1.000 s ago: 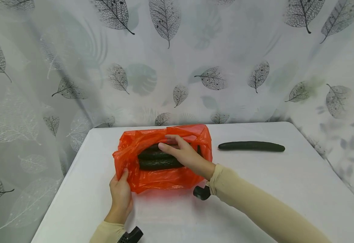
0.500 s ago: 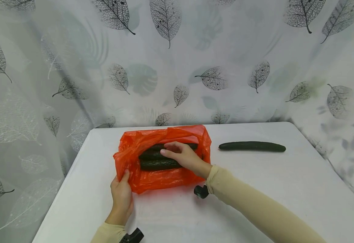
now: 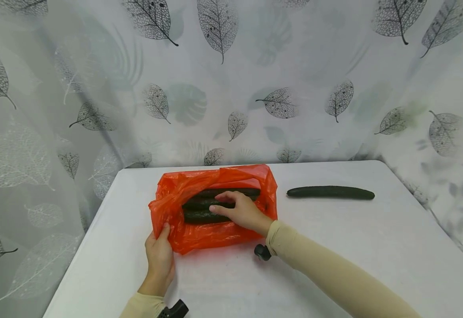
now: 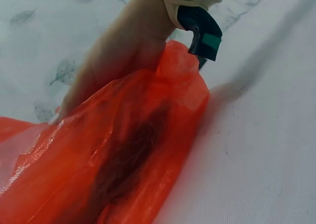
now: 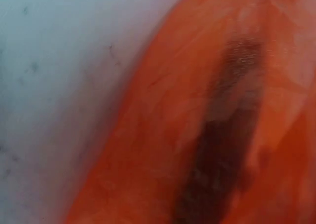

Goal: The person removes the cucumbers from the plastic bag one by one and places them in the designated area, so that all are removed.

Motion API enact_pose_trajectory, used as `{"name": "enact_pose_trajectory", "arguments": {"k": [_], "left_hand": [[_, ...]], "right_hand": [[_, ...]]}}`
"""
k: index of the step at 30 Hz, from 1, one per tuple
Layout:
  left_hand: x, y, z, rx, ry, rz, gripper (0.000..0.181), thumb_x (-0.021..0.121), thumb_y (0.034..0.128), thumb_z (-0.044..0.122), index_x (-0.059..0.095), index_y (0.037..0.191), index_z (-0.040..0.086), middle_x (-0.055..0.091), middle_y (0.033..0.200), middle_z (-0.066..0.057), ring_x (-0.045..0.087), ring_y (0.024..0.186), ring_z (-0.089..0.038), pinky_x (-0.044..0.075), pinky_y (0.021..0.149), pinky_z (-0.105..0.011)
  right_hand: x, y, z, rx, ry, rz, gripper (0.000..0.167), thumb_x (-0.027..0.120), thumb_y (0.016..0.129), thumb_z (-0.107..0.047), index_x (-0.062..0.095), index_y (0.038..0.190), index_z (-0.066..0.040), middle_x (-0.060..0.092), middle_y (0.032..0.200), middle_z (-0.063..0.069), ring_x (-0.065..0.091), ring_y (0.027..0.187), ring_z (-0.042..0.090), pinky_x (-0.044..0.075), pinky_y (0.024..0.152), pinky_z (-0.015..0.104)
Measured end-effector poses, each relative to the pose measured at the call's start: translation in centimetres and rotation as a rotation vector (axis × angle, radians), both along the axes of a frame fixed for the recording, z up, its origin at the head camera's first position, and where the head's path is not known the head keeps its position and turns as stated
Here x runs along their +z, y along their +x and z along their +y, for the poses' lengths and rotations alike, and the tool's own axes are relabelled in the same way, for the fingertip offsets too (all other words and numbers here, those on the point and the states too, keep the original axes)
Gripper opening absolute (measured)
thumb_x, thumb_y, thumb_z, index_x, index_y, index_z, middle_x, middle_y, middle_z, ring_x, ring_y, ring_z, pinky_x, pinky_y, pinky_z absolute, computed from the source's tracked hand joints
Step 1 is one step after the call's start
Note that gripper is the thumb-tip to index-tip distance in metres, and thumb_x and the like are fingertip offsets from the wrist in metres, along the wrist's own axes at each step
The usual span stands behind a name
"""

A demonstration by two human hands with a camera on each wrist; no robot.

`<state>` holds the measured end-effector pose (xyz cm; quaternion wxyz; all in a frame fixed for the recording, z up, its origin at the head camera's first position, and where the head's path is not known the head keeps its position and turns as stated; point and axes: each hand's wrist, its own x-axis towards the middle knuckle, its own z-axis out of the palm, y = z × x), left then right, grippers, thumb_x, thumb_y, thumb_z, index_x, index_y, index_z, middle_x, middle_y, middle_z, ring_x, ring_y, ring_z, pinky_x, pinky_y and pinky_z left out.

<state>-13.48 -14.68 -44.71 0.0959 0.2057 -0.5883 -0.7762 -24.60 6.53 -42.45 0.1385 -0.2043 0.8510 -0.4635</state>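
Note:
A red plastic bag [image 3: 203,240] lies on the table with its mouth facing up. Inside it, dark green cucumbers [image 3: 199,216] lie side by side. My left hand [image 3: 159,260] holds the bag's left edge, thumb on the rim. In the left wrist view that hand [image 4: 118,51] is partly behind the thin red plastic. Over the cucumbers reaches my right hand [image 3: 243,212], thumb and fingers apart, with dark green showing between them. Whether it touches a cucumber is hard to tell. The right wrist view shows only the bag [image 5: 148,135] with a dark cucumber shape behind the plastic.
A single cucumber [image 3: 330,192] lies on the white table [image 3: 354,238], right of the bag. Behind the table hangs a leaf-patterned curtain [image 3: 231,88], close to the table's back edge.
My right hand has come lower and slightly nearer over the cucumbers, uncovering more of the back one. The left hand keeps its hold on the bag's edge.

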Motion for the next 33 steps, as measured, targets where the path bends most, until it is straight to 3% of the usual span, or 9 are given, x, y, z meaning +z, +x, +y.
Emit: {"name": "enact_pose_trajectory", "arguments": {"k": [8, 15, 21, 33], "left_hand": [[0.0, -0.1, 0.0, -0.002, 0.012, -0.007, 0.054, 0.038, 0.1107, 0.024, 0.025, 0.158, 0.001, 0.036, 0.155, -0.009, 0.035, 0.140, -0.024, 0.031, 0.117, -0.035], [0.0, -0.1, -0.1, 0.004, 0.013, -0.010, 0.054, 0.037, 0.1107, 0.023, 0.025, 0.158, 0.001, 0.035, 0.156, -0.009, 0.034, 0.141, -0.024, 0.029, 0.118, -0.036], [-0.1, -0.1, -0.2, 0.016, 0.013, -0.002, 0.053, 0.037, 0.1106, 0.022, 0.027, 0.157, -0.001, 0.036, 0.155, -0.010, 0.034, 0.141, -0.025, 0.029, 0.118, -0.036], [-0.3, -0.2, -0.3, 0.031, 0.013, -0.007, 0.052, 0.038, 0.1105, 0.021, 0.029, 0.156, -0.004, 0.037, 0.154, -0.011, 0.035, 0.140, -0.024, 0.029, 0.118, -0.035]], "right_hand": [[-0.6, 0.1, -0.1, -0.009, 0.100, 0.026, 0.064, 0.072, 0.087, -0.060, 0.064, 0.134, -0.018, 0.064, 0.129, -0.003, 0.056, 0.123, 0.018, 0.044, 0.107, 0.040], [-1.1, 0.4, -0.2, 0.013, 0.207, 0.146, 0.059, 0.071, 0.087, -0.060, 0.069, 0.128, -0.018, 0.066, 0.124, -0.003, 0.055, 0.121, 0.023, 0.041, 0.106, 0.045], [-1.5, 0.4, -0.4, 0.008, 0.269, 0.195, 0.055, 0.071, 0.086, -0.063, 0.072, 0.123, -0.022, 0.066, 0.120, -0.004, 0.054, 0.119, 0.024, 0.037, 0.104, 0.050], [-2.2, 0.4, -0.5, 0.015, 0.288, 0.238, 0.038, 0.079, 0.085, -0.048, 0.076, 0.114, -0.023, 0.063, 0.115, -0.002, 0.053, 0.115, 0.026, 0.038, 0.099, 0.050]]}}
